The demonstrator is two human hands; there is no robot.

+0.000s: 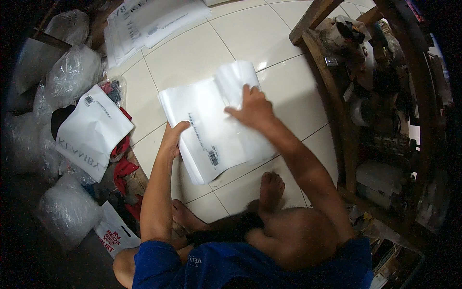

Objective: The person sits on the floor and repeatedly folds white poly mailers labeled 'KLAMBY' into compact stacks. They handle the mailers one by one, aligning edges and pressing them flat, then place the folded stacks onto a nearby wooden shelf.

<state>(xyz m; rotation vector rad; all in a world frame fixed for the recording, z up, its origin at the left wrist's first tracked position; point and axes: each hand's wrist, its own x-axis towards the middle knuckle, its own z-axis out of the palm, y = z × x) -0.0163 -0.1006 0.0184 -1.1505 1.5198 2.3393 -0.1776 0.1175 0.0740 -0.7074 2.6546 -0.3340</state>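
A stack of white plastic bags [192, 139], printed with a barcode and a line of text, lies over the tiled floor before me. My left hand [174, 137] grips the stack's left edge, thumb on top and the other fingers hidden beneath. On the upper right part, where the top bag rises in a curved fold, my right hand [255, 108] rests with thumb and fingers apart. That hand is slightly blurred. Several layers show along the stack's left and lower edges.
More flat white bags [149, 29] lie on the floor at the far left. One white bag [96, 132] rests on red and dark cloth beside clear plastic bundles [72, 74]. A wooden shelf [332, 96] crowded with items stands right. My bare feet [271, 190] are near the stack.
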